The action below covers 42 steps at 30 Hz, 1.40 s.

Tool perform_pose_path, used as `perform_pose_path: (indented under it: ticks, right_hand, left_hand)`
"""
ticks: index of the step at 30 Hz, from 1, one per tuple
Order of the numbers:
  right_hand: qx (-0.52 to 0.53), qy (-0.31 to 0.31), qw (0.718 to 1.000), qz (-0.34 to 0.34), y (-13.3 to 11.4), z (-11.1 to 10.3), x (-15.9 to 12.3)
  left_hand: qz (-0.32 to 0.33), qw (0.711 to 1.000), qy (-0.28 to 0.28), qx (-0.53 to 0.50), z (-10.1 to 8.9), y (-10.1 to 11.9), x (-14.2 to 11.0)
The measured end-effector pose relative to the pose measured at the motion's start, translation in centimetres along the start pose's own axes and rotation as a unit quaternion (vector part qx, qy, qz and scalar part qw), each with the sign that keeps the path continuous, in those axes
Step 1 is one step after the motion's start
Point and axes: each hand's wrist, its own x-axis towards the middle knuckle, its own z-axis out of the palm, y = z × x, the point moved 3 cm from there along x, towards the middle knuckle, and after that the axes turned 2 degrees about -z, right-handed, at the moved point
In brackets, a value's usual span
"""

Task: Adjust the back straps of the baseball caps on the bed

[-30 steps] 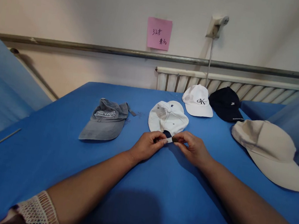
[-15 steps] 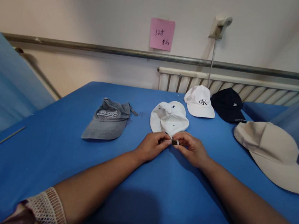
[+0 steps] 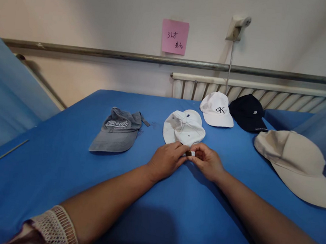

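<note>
A white cap (image 3: 190, 134) with a small dark blue logo lies on the blue-covered table, its back strap turned towards me. My left hand (image 3: 168, 159) is closed at the near edge of this cap, fingertips pinching the strap. On the right side, my right hand (image 3: 207, 162) pinches the strap's other part between thumb and fingers. A small dark brown and white piece of the strap (image 3: 189, 153) shows between the two hands. My fingers hide the rest of the fastening.
A grey cap (image 3: 118, 131) lies to the left. Behind on the right are a white cap with black letters (image 3: 218, 109) and a black cap (image 3: 248, 112); a beige cap (image 3: 298, 163) sits nearer right. A thin stick (image 3: 0, 158) lies far left. Wall and radiator (image 3: 190, 88) stand behind.
My left hand's fingers have shifted over the strap, covering more of it and closing against the right hand's fingers. The right hand still pinches the strap; the caps stay put.
</note>
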Motion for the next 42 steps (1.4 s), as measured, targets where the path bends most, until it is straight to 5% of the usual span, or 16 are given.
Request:
perform_pose_path:
  ticks: [11,19,24,28,32,37,42]
  right_hand:
    - [0.096,0.009,0.99,0.103,-0.8,0.1,0.5]
    - [0.134,0.111,0.971,0.165,-0.8,-1.2,0.3]
    - [0.259,0.149,0.925,0.233,-0.5,-1.1,0.1]
    - [0.365,0.087,0.879,0.296,-0.5,0.2,0.2]
    - [0.469,0.055,0.833,0.29,0.0,1.5,1.1]
    - [0.466,0.133,0.848,0.215,-0.2,1.3,2.0]
    - [0.375,0.185,0.9,0.121,-2.4,0.9,1.0]
  left_hand:
    - [0.013,0.998,0.008,0.057,-0.2,0.0,-0.1]
    - [-0.016,1.0,0.01,0.014,-0.2,-0.9,0.1]
    - [-0.032,0.99,0.101,-0.094,-0.2,-1.9,0.4]
    - [-0.079,0.966,0.166,-0.181,-0.7,-2.8,0.7]
    - [-0.097,0.959,0.168,-0.206,-1.1,-2.9,0.7]
    - [-0.057,0.973,0.145,-0.168,-1.0,-2.4,0.4]
    - [-0.054,0.976,0.15,-0.146,-1.0,-2.3,0.3]
